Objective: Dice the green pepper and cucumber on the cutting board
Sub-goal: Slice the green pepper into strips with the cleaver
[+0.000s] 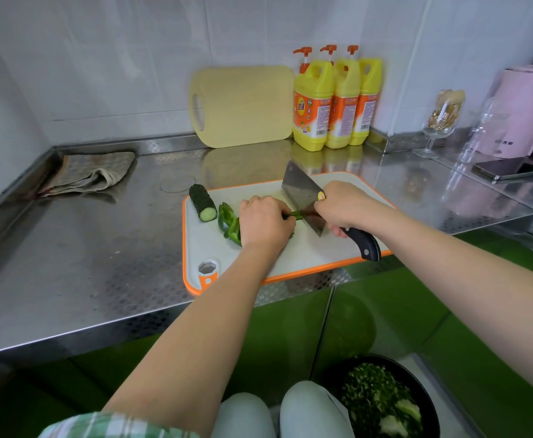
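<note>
A white cutting board [290, 257] with an orange rim lies on the steel counter. At its far left corner rests a dark green cucumber piece [202, 202], cut end facing me. Green pepper strips [228, 222] lie beside it. My left hand [263, 221] presses down on a pepper piece whose tip [296, 215] sticks out toward the blade. My right hand [342, 207] grips a cleaver [304, 197] with a black handle, its edge down on that pepper tip.
A pale wooden board [243, 105] and three yellow detergent bottles [334, 99] stand against the back wall. A folded cloth [91, 173] lies at the left. A stemmed glass [438, 124], a phone [508, 170] and a pink appliance [524, 112] sit at right. A black bowl of chopped greens [382, 399] is below the counter.
</note>
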